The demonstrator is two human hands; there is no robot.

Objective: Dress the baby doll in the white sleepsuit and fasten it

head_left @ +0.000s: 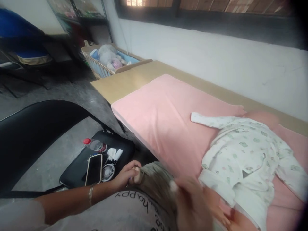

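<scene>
At my waist, my left hand (130,174) curls around a small pale thing, mostly hidden, beside the khaki trousers (157,178). My right hand (192,200) is smeared by motion in front of my body. A whitish spot shows at its fingertips; whether that is a held thing I cannot make out. Close to this hand, a baby-sized figure in a white garment with green prints (250,147) lies on a pink sheet (154,115). One sleeve is stretched out to the left. The bare legs (215,203) are partly hidden behind my right hand.
A black chair (120,142) at the left holds a red-capped bottle (97,145), a phone (94,170) and a small white fan (108,172). Beyond the wooden table (130,78) stands a crib (144,61) with dolls. A wall and window run along the far side.
</scene>
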